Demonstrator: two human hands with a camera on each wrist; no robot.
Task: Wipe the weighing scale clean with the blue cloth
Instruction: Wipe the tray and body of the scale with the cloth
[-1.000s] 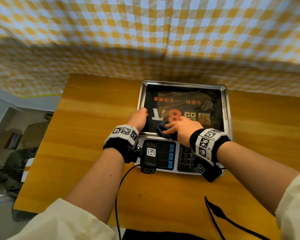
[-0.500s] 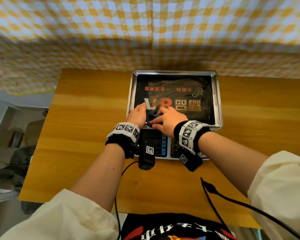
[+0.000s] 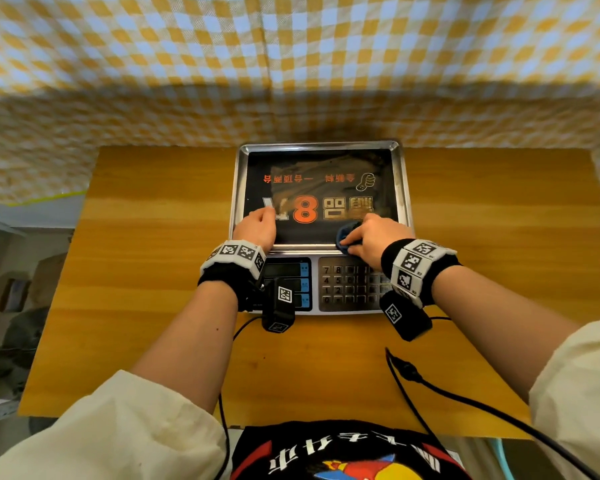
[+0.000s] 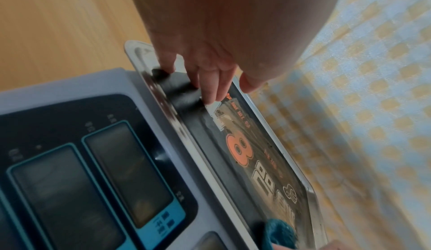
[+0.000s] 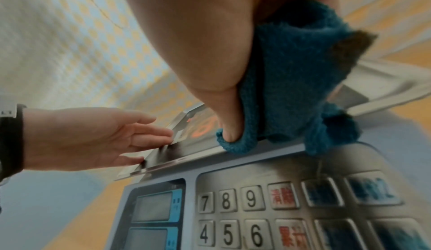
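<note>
The weighing scale point(image 3: 404, 188) stands at the table's far middle, a steel pan with a black printed sheet, and a keypad point(image 3: 352, 285) and displays in front. My right hand point(image 3: 368, 237) grips the bunched blue cloth point(image 3: 345, 233) point(image 5: 291, 80) point(image 4: 279, 235) on the pan's near right part, at its front rim. My left hand point(image 3: 257, 225) point(image 4: 210, 80) point(image 5: 97, 136) rests with straight fingers on the pan's near left corner, holding nothing. The scale's pan point(image 4: 293, 163) point(image 5: 385, 80) shows in both wrist views.
The wooden table point(image 3: 146, 271) has bare room left and right of the scale. A yellow-checked curtain point(image 3: 291, 64) hangs behind. Black cables point(image 3: 430, 386) trail across the near table edge. Shelving and clutter point(image 3: 11, 289) lie off the left edge.
My right hand has slid the blue cloth from the pan's near left-middle over to its near right. The left hand stayed at the near left corner.
</note>
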